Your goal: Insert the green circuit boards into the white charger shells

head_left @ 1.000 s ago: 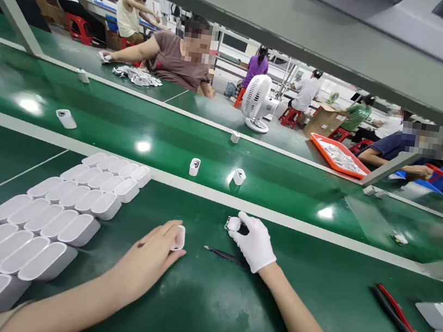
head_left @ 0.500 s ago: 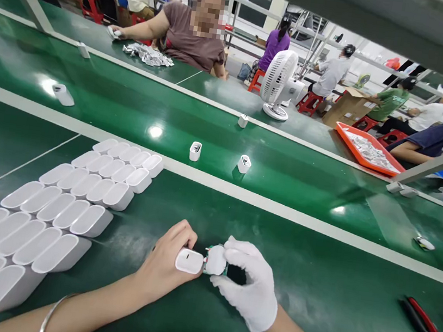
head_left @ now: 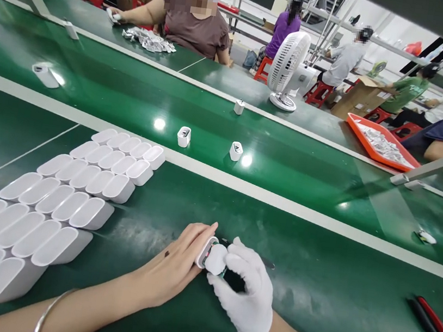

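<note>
My left hand [head_left: 177, 261], bare with a bangle at the wrist, grips a small white plastic charger housing [head_left: 201, 255], its open end turned to the right. My right hand [head_left: 248, 291], in a white glove, pinches a green circuit board [head_left: 223, 272] with a round white piece [head_left: 215, 259] on its face. The board's left edge is at the mouth of the housing; how far it sits inside is hard to tell. Behind the gloved fingers a thin dark object [head_left: 269, 263] shows in part; its kind is unclear.
Rows of white empty housings [head_left: 87, 213] stand at left. Red-and-black handled pliers [head_left: 435, 328] lie at right. Several charger pieces, among them a white one [head_left: 236, 151], ride a green belt [head_left: 139, 105]. Beyond are a fan [head_left: 288, 68], an orange tray [head_left: 381, 143] and co-workers.
My left hand has turned the housing so its open end faces the circuit board, and the two now meet. The pieces on the belt have shifted left in view.
</note>
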`<state>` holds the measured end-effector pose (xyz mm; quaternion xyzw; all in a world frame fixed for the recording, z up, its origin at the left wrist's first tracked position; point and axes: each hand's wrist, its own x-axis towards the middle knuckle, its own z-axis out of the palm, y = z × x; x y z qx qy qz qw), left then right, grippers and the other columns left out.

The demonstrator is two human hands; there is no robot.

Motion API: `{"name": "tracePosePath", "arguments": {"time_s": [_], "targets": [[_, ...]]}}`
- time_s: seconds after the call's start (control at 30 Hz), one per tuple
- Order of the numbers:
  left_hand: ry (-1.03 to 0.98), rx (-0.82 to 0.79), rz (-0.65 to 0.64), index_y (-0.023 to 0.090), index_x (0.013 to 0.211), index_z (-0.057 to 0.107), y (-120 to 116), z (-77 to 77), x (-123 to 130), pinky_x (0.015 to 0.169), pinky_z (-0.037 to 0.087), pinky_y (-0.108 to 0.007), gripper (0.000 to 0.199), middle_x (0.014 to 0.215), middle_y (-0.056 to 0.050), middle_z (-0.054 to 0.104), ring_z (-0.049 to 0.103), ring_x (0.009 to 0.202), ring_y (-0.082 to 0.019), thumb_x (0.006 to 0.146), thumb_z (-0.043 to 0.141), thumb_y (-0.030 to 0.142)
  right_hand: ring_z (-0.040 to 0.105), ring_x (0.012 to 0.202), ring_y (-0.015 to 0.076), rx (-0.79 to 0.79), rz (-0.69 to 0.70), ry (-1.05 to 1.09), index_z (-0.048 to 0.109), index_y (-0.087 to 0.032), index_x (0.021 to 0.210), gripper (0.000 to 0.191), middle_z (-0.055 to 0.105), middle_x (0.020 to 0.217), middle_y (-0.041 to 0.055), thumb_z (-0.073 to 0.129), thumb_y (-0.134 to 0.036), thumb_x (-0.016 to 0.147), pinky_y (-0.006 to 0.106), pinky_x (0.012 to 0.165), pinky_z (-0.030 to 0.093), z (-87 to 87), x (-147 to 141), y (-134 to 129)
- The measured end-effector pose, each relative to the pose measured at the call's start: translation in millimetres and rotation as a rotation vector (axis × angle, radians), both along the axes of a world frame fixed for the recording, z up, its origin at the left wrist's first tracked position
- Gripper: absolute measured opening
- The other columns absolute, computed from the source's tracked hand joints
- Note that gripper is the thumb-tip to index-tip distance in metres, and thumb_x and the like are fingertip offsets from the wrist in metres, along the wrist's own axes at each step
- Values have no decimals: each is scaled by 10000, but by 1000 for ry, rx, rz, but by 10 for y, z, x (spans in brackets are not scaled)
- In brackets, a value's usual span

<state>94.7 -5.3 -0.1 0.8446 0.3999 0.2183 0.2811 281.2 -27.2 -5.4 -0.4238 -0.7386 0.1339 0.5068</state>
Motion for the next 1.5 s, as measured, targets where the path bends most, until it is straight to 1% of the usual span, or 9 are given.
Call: {"name": "tracePosePath", "arguments": {"time_s": [0.17,0.43,0.7,0.83,0.97,1.1,1.23,1.4,1.5], "targets": [[-31,75,-31,226,1375,285,-4,20,7,960,489,-411,498,1254,-141,485,482,1202,-256,910,382,74,666,879,186,82,36,-114,488,-264,1167,462,636,973,51,661,-111,767,455,951,527,20,32,8],[-28,99,-69,199,1349,275,-10,48,24,989,460,-417,520,1245,-141,474,434,1226,-247,879,354,-9,665,820,173,90,51,-217,482,-268,1195,478,639,917,29,635,-104,774,430,952,527,64,39,-14],[-86,68,-83,209,1363,261,-34,13,27,964,469,-454,530,1247,-143,459,423,1220,-261,882,343,3,662,774,186,200,16,-189,539,-228,1044,285,603,765,17,632,-160,784,376,848,580,54,40,-12],[-99,64,-56,220,1370,283,-38,-8,36,971,463,-464,569,1255,-132,465,421,1226,-262,858,323,-24,655,796,179,184,-9,-285,540,-205,1087,278,628,864,49,606,-172,818,400,915,545,60,7,-5],[-98,49,-91,214,1373,289,-46,-22,32,987,450,-456,586,1264,-125,472,413,1234,-258,846,318,-38,642,745,166,76,19,-402,575,-200,1049,187,635,827,40,569,-220,864,396,918,535,112,-16,-7],[-127,6,-74,222,1365,283,-45,-28,25,998,435,-454,546,1266,-128,462,411,1230,-254,871,337,-4,631,943,219,92,51,-382,542,-200,1173,327,645,984,77,550,-252,850,455,977,478,142,38,-22],[-189,-26,-12,237,1332,303,-21,-37,10,995,435,-439,479,1243,-122,451,419,1211,-247,897,380,50,500,1191,293,158,67,-304,404,-152,1350,533,558,1205,136,484,-191,824,538,991,435,90,144,-48],[-258,-81,-10,248,1311,307,0,-38,-8,970,466,-369,443,1233,-110,437,429,1192,-218,913,418,87,475,1206,302,275,70,-281,411,-128,1326,501,540,1195,145,429,-136,825,531,959,458,97,177,-41],[-295,-78,-33,264,1322,304,-3,-34,-9,1005,433,-394,440,1240,-105,449,425,1207,-221,925,399,100,506,1148,309,197,101,-393,494,-160,1219,389,576,1152,125,435,-189,835,520,911,483,185,109,-20]]}}
